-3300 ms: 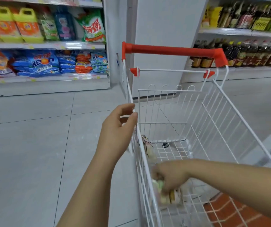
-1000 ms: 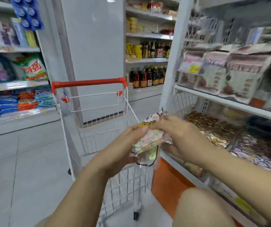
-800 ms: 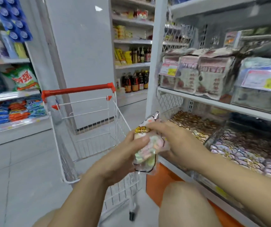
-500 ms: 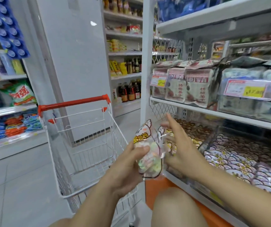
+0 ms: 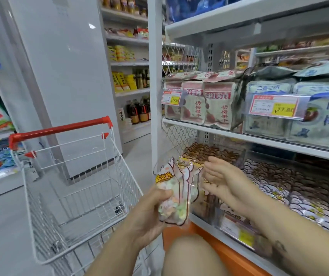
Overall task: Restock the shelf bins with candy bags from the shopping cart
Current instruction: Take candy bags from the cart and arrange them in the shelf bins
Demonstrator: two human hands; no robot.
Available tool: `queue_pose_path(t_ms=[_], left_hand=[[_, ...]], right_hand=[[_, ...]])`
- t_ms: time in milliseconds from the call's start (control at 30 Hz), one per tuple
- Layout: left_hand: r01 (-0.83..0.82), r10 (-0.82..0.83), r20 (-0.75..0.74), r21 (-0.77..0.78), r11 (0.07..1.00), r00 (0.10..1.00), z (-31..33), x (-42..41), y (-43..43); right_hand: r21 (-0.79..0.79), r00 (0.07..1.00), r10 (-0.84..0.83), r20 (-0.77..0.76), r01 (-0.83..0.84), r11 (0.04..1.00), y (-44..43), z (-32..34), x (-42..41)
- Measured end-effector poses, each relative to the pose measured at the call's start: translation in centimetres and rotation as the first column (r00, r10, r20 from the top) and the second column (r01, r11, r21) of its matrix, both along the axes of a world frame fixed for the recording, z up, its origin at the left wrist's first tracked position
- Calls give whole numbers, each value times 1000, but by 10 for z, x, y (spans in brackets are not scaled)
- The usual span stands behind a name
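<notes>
My left hand (image 5: 147, 214) grips the lower part of clear candy bags (image 5: 171, 194) filled with pastel sweets, with a cartoon print and a yellow label. They are held upright between the cart and the shelf. A second bag of the same kind fans out behind the first. My right hand (image 5: 225, 182) is just right of the bags, fingers spread and nearly straight, their tips at the bags' edge. Behind it, on the low shelf, a clear shelf bin (image 5: 211, 154) holds brown-printed candy bags. The white wire shopping cart (image 5: 60, 128) with a red handle stands to the left.
A wider bin (image 5: 295, 188) of similar candy bags lies further right. The shelf above carries dried-fruit packs (image 5: 197, 104) and price tags (image 5: 273, 105). My bare knee (image 5: 191, 255) is low in front of the orange shelf base (image 5: 225, 253). A white pillar (image 5: 64, 76) rises behind the cart.
The bags came up out of the cart and the view turned right to the shelf. My right hand, earlier holding the bags with the left, has opened and drawn slightly to the right.
</notes>
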State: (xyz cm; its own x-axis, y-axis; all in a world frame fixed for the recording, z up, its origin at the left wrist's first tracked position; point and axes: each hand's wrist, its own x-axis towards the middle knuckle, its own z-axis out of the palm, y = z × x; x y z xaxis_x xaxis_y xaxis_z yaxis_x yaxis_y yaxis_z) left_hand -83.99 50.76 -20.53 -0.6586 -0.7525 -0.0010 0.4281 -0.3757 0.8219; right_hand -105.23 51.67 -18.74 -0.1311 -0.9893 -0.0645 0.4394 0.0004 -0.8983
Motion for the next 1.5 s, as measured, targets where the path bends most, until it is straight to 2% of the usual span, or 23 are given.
queue_pose_path(t_ms=[100, 167, 300, 467, 600, 733, 867, 967, 1133, 1233, 1267, 1367, 1467, 1500], left_hand=[[46, -33, 115, -109, 993, 993, 5, -21, -1], [77, -53, 168, -141, 987, 984, 10, -40, -1], [74, -44, 226, -126, 989, 973, 13, -81, -3], [14, -17, 208, 18, 1000, 978, -9, -109, -10], [-46, 24, 205, 103, 994, 978, -27, -122, -17], [-48, 46, 305, 0, 999, 951, -38, -138, -21], [-26, 183, 458, -328, 944, 870, -33, -140, -34], [67, 256, 542, -506, 860, 801, -30, -138, -42], [224, 280, 617, -611, 759, 735, -36, -131, -46], [270, 325, 637, -656, 705, 699, -39, -124, -49], [287, 350, 640, -677, 678, 684, -37, -124, -49], [339, 404, 650, -715, 611, 643, -33, -132, -48], [341, 447, 634, -744, 574, 631, -28, -137, -47], [355, 454, 633, -750, 558, 627, -29, -137, -47]], right_hand=[[172, 987, 124, -101, -106, 979, 2, -8, -18], [188, 970, 122, -212, -82, 979, 8, -8, -33], [23, 907, -96, -410, 115, 993, 29, -5, -74], [-88, 784, -309, -538, 313, 946, 63, -16, -116], [-93, 646, -258, -718, 278, 956, 89, -18, -140], [-62, 385, -146, -912, 223, 973, 89, -37, -137], [-95, 365, -184, -913, 248, 964, 83, -55, -125], [-113, 260, -165, -951, 206, 972, 83, -61, -116], [-81, 49, -89, -995, 148, 986, 87, -57, -123], [34, 59, 26, -998, 143, 989, 90, -43, -133], [65, 20, 62, -998, 132, 989, 89, -38, -133], [87, -191, 113, -975, 140, 986, 86, -29, -121], [39, -205, 77, -976, 185, 982, 91, -43, -109], [37, -235, 84, -968, 197, 980, 94, -47, -105]])
